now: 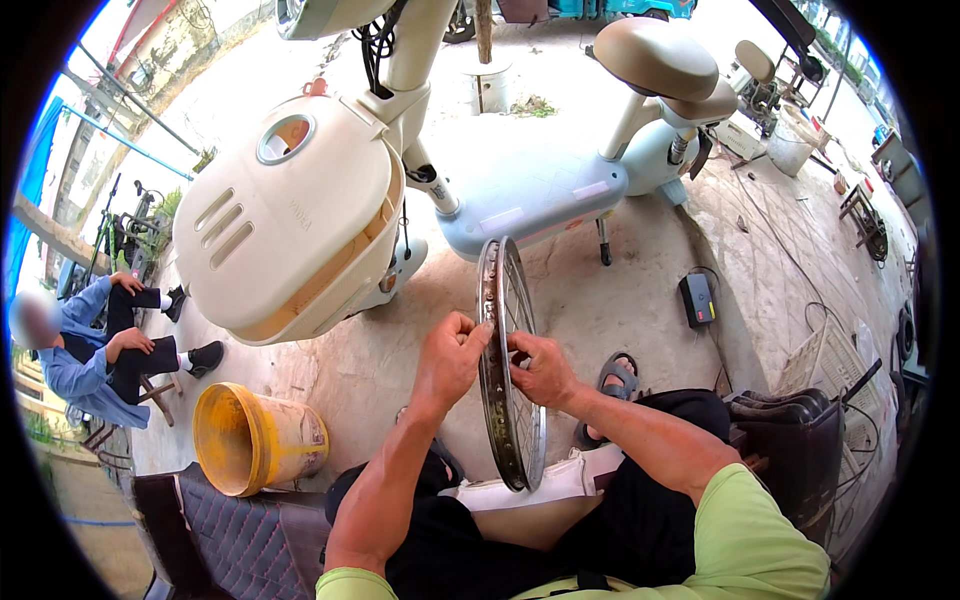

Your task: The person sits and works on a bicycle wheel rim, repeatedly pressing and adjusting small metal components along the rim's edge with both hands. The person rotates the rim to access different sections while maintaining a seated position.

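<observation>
Head view: the spoked wheel rim (pixel 494 390) is silvery with brown stains.

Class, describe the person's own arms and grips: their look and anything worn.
The left grip and right grip are ungloved human hands. Both forearms are bare, with no watch or band visible. Short light-green sleeves cover the upper arms.

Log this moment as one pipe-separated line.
spoked rim: upright | left hand: thumb at its left side | right hand: fingers at its right side | nearby: yellow bucket, pale scooter
</observation>
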`<state>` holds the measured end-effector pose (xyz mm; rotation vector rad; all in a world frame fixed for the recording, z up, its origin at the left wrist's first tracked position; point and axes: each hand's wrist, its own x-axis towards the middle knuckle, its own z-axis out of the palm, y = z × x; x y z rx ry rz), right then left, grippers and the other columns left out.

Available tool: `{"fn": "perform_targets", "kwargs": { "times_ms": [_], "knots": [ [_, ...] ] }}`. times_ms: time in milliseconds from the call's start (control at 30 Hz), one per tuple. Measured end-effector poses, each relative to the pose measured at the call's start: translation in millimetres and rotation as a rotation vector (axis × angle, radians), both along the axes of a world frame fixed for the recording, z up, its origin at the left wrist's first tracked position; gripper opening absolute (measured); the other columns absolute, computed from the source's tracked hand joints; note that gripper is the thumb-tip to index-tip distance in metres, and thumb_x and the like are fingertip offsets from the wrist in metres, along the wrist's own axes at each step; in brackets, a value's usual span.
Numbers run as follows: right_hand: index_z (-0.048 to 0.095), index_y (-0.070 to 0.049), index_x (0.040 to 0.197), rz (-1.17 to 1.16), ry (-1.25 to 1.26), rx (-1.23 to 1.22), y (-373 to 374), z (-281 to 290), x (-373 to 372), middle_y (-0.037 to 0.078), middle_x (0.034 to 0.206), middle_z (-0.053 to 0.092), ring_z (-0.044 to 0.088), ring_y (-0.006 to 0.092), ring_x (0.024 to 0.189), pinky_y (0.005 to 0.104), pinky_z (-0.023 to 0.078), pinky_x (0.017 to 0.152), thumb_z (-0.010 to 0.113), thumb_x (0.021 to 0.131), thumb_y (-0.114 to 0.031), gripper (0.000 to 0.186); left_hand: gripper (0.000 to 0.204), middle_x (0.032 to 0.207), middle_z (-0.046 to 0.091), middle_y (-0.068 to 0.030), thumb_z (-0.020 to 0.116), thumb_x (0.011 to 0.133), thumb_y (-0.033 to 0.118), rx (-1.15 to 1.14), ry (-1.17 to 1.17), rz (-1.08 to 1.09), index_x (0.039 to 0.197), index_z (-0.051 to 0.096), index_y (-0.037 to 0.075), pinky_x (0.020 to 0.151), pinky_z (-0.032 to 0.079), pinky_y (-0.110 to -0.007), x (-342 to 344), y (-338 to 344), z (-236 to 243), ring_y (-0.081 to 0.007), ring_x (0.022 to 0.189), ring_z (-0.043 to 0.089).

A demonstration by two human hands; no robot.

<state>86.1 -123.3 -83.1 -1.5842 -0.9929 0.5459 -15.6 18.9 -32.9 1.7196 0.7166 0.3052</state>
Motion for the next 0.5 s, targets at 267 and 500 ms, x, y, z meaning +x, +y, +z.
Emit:
{"fn": "perform_targets", "kwargs": {
  "times_ms": [267, 500],
  "knots": [
    [0.065, 0.001, 0.098, 0.004, 0.070, -0.003, -2.2, -4.6, 1.2, 0.015, 0.091, 0.069, 0.068, 0.0240, 0.078, 0.0334, 0.056, 0.068, 0.071, 0.082, -0.004, 0.018, 0.027, 0.066, 0.059, -0.0003, 0.067, 0.096, 0.024, -0.022, -0.020, 0.005, 0.086, 0.059, 0.001, 0.053, 0.041, -0.027, -0.3, -3.4, -5.4, -0.0053, 0.059, 0.049],
    [0.066, 0.001, 0.101, 0.012, 0.008, 0.044, -1.4, 2.5, 0.2, 0.015, 0.090, 0.069, 0.068, 0.0243, 0.077, 0.0335, 0.056, 0.069, 0.071, 0.084, -0.004, 0.019, 0.028, 0.066, 0.060, -0.0004, 0.068, 0.096, 0.026, -0.024, -0.001, 0.009, 0.088, 0.059, 0.000, 0.053, 0.041, -0.026, -0.4, -1.7, -2.7, -0.0054, 0.060, 0.049]
  ]
}}
